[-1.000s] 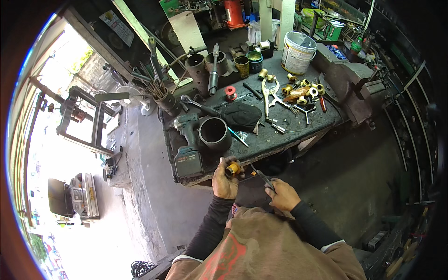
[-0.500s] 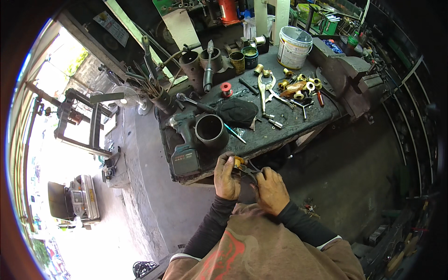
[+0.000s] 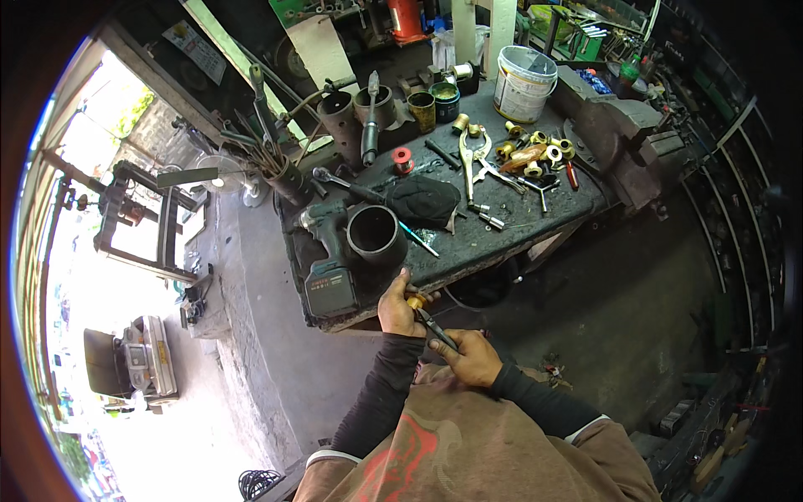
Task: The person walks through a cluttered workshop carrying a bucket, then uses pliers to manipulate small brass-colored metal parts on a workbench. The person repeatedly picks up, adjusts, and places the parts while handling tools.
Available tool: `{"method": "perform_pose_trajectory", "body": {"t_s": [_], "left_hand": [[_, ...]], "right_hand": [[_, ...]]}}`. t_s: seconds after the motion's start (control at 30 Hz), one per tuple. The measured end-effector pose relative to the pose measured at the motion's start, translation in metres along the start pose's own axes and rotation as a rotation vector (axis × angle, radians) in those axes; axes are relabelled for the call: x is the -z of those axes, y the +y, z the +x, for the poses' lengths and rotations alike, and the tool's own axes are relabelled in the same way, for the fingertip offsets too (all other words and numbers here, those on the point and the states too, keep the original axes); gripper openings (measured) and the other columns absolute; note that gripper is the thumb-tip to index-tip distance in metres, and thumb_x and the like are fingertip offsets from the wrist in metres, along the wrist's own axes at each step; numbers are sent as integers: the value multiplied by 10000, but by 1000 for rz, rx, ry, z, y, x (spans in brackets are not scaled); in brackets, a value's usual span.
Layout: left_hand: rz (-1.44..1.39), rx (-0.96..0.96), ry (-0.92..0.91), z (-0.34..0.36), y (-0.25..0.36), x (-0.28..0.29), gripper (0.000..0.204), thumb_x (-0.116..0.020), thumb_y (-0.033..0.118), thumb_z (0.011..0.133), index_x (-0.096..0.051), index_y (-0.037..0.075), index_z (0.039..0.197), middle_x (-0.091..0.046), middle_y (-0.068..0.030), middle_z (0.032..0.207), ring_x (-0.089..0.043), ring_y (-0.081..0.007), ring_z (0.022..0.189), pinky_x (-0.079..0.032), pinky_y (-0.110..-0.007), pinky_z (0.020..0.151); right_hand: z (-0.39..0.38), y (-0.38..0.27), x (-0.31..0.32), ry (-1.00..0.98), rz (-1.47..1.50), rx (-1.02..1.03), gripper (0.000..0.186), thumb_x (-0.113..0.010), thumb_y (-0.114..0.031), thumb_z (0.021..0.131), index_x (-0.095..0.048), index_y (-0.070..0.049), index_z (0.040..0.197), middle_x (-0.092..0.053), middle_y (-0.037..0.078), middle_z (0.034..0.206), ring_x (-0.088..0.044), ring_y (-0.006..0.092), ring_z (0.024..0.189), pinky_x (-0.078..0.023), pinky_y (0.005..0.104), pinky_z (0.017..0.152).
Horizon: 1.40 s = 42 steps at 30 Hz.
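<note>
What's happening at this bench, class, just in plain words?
A person stands at a cluttered workbench. The left hand holds a small brass-coloured piece near the bench's front edge, while the right hand grips a dark hand tool, its tip at or close to that piece. More brass-coloured pieces lie on the bench, left of a large vise.

I have the left hand [image 3: 398, 311] holding a yellow piece [image 3: 415, 302] just off the near edge of the tabletop [image 3: 535, 214], while the right hand [image 3: 473, 360] grips a dark hand tool [image 3: 437, 331] angled toward it; I can't tell whether its tip touches. On the tabletop I see a cordless drill [image 3: 329, 280] just beside an upright pipe [image 3: 386, 256], a red spool [image 3: 403, 159] farther back, and a white bucket [image 3: 522, 92] near the vise [image 3: 615, 159].
</note>
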<state>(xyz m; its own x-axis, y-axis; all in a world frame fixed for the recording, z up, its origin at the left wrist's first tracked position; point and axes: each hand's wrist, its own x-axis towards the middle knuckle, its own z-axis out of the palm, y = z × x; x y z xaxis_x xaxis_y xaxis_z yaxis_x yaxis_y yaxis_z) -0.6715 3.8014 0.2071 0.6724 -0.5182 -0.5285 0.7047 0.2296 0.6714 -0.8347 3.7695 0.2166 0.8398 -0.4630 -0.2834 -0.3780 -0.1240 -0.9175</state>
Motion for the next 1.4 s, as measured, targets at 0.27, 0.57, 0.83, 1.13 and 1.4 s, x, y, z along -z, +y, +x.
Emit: {"method": "perform_pose_trajectory", "body": {"t_s": [0.27, 0.57, 0.83, 1.13, 1.4], "left_hand": [[-216, 253, -177, 11, 9, 9, 385, -664, 246, 988, -471, 147, 670, -506, -28, 653, -592, -225, 667, -574, -446, 726], [-427, 229, -193, 2, 9, 10, 442, -603, 373, 1036, -479, 166, 665, -478, -9, 673, -556, -215, 812, -507, -418, 789], [-416, 171, -169, -16, 10, -7, 405, -627, 383, 1033, -494, 138, 740, -503, -28, 707, -562, -214, 764, -521, -396, 758], [-199, 89, -34, -21, -1, -16, 327, -652, 305, 1018, -516, 124, 783, -540, -42, 721, -585, -223, 708, -532, -413, 690], [-363, 193, -168, -9, 4, -8, 444, -611, 332, 1030, -463, 159, 648, -456, -13, 640, -527, -207, 718, -468, -369, 711]], "right_hand": [[1, 10, 7, -523, 1412, -180, 327, -617, -361, 1046, -643, -49, 952, -615, 57, 766, -574, 156, 628, -491, 321, 591], [-10, 11, 25, 233, -607, 282, 338, -685, -210, 927, -631, -14, 1196, -544, 211, 1390, -501, 374, 1306, -394, 492, 1101], [-7, -16, 22, 389, -928, 438, 369, -708, -237, 886, -630, -12, 1168, -543, 213, 1356, -501, 394, 1267, -368, 590, 1064], [-3, 8, 22, 218, -602, 394, 251, -699, -262, 925, -631, -22, 947, -643, 122, 924, -638, 281, 813, -489, 412, 683], [-3, 7, 24, -293, 864, -147, 332, -612, -306, 1036, -658, 22, 1006, -688, 164, 908, -695, 248, 775, -557, 388, 731]]}}
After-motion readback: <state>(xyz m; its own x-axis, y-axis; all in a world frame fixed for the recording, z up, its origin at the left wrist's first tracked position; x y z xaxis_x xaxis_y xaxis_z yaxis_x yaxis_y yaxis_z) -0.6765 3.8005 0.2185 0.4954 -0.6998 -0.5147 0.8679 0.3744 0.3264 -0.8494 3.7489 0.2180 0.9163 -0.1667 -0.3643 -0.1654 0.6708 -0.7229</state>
